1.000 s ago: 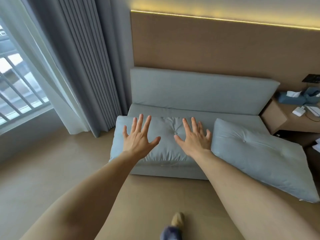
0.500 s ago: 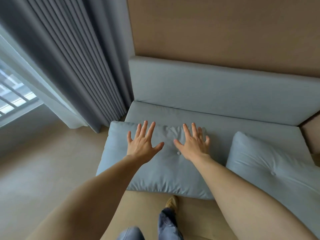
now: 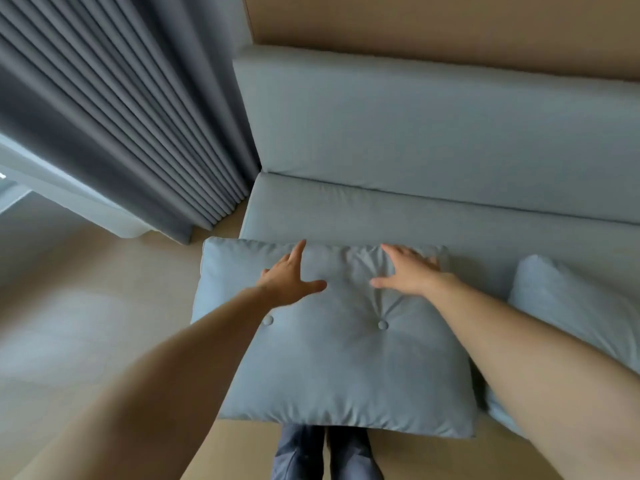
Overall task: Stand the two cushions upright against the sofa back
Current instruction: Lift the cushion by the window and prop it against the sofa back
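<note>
Pale wooden flooring (image 3: 86, 306) is seen beneath a light blue-grey sofa, and on its seat (image 3: 346, 209) the near cushion (image 3: 339, 368) is laid flat, its front edge overhanging the seat toward the person's legs (image 3: 325, 452). Two buttons are sunk into its top face, one partly hidden by the left forearm. The left hand (image 3: 287, 282) is held over the cushion's far half, fingers spread and thumb stretched out to the right, so the grip is open with nothing clasped; whether the palm is pressed down or just above the fabric cannot be told. The right hand (image 3: 408, 271) is spread flat near the cushion's far right corner, fingertips at the far edge, its grip likewise open and not closed on anything. The second cushion (image 3: 568, 306) is found just beside the first on the right, also lying down and partly covered by the right forearm. The sofa back (image 3: 433, 126) is set upright behind the seat, well apart from both cushions, with bare seat between. A tan wall panel (image 3: 450, 26) is seen above it, and dark grey pleated curtains (image 3: 114, 109) are hung to the floor on the left.
</note>
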A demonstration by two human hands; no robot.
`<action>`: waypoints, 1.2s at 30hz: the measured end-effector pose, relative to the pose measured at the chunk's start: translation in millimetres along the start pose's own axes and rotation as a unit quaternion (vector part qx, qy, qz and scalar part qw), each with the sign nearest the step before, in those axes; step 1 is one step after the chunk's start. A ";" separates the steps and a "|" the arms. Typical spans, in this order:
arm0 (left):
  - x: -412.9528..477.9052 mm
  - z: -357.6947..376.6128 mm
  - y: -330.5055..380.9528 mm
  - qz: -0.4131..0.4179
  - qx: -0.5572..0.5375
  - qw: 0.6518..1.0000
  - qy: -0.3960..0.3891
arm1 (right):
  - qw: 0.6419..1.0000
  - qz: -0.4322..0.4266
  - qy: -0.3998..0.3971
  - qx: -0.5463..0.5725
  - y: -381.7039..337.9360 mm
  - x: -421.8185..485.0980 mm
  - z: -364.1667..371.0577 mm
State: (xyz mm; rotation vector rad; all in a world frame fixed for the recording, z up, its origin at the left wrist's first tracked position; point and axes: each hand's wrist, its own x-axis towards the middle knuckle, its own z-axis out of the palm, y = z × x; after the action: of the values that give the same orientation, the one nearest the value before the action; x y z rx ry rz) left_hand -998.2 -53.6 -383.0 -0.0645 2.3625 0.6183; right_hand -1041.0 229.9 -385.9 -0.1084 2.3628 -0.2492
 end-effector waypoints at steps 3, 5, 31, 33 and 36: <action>63.2 -9.3 -21.3 -0.004 0.024 1.000 -0.015 | 0.999 0.004 -0.035 -0.004 1.3 61.9 5.6; 104.2 -18.0 -32.0 0.002 0.037 0.999 -0.028 | 0.997 -0.022 -0.071 -0.012 0.3 99.2 2.2; 128.6 -102.4 2.6 0.176 0.158 0.961 -0.144 | 0.993 -0.114 0.035 -0.010 23.1 72.7 -52.5; 103.3 -140.4 36.0 0.206 0.210 0.952 -0.089 | 0.986 -0.117 0.105 -0.049 21.4 42.8 -90.4; 76.3 -191.7 79.3 0.247 0.279 0.928 0.009 | 0.963 -0.134 0.220 -0.081 16.8 11.4 -150.8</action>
State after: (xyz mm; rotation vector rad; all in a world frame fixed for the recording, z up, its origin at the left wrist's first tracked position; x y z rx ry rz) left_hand -1190.0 -60.5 -273.3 0.7984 2.4910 0.1391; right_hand -1154.1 266.9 -291.0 -0.4995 2.8097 -0.2265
